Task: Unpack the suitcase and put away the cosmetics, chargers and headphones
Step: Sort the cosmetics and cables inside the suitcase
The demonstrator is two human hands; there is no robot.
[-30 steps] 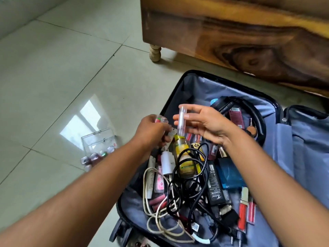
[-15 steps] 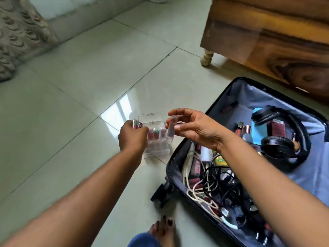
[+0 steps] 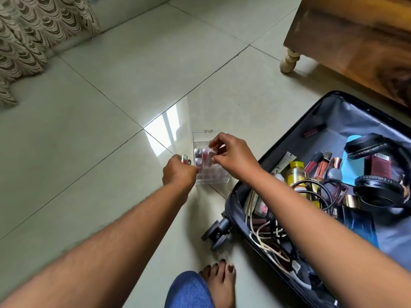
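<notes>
Clear plastic tube (image 3: 209,157) pinched in the right hand (image 3: 233,158), held over the acrylic organizer (image 3: 201,174) on the floor.

The tube stands nearly upright, long axis vertical with a slight lean, its lower end in among the lipsticks already standing in the organizer's slots — the right grip pinches its top between thumb and fingertips. The left hand (image 3: 178,174) curls round a small clear-capped cosmetic (image 3: 183,158), just left of the organizer. The open suitcase (image 3: 329,121) lies to the right on glossy pale-green floor tiles (image 3: 111,107), holding black headphones (image 3: 378,172), tangled cables (image 3: 266,236) and cosmetics. A wooden cabinet (image 3: 360,45) stands behind; a patterned curtain (image 3: 33,34) hangs at upper left.
</notes>
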